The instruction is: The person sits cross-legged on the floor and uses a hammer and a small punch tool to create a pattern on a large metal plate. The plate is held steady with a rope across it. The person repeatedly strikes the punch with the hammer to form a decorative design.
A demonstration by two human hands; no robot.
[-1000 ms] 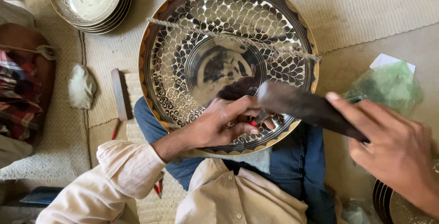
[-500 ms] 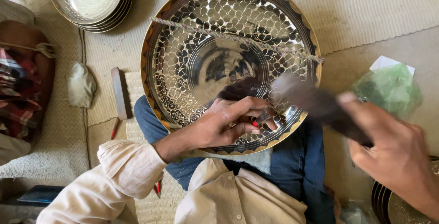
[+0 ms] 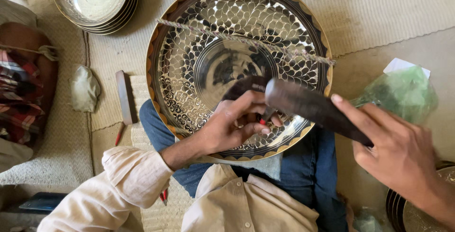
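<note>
On our lap, propped against the blue-jeaned knees, sits the big engraved metal tray (image 3: 199, 66), round, shiny, covered in a leaf-scale pattern with a dark and gold rim. A twisted cord (image 3: 246, 40) runs across its upper half from rim to rim.

Our left hand (image 3: 232, 125) rests on the lower right part of the tray, fingers pinched together on a small punch tool (image 3: 262, 120) with a red tip (most of it is hidden under the fingers, so we can't say much about its shape). Our right hand (image 3: 400, 154) grips the handle end of a dark wooden mallet (image 3: 310, 106), fingers wrapped tight round it, and the mallet's rounded head sits just above the left hand's fingertips, right over the tool.

Off to the upper left there's a stack of metal plates (image 3: 95, 0) on the woven mat (image 3: 388, 4). A crumpled cloth (image 3: 84, 89) and a flat wooden block (image 3: 124, 97) lie on the mat left of the tray. A green plastic bag (image 3: 403, 92) sits on the right, just beyond the mallet hand
</note>
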